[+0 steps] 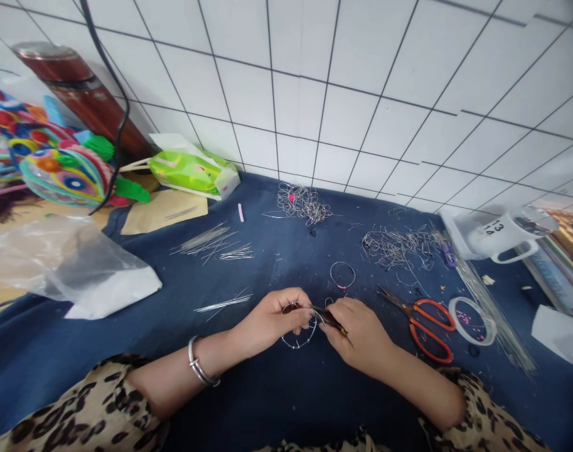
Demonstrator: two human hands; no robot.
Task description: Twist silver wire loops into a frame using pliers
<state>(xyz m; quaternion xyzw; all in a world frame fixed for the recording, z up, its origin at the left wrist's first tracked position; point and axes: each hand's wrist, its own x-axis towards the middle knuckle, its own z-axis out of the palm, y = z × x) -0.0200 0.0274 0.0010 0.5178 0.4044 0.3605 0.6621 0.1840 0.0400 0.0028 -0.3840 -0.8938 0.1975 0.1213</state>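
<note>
My left hand pinches a thin wire ring that hangs just above the blue cloth. My right hand is closed round small dark pliers, whose jaws meet the ring near my left fingertips. A silver bangle sits on my left wrist. Another finished wire ring lies flat just beyond my hands.
Orange-handled scissors and a small round lid of beads lie to the right. Piles of bent wire and straight wire lengths cover the far cloth. A white mug, a clear plastic bag and colourful ornaments flank the work.
</note>
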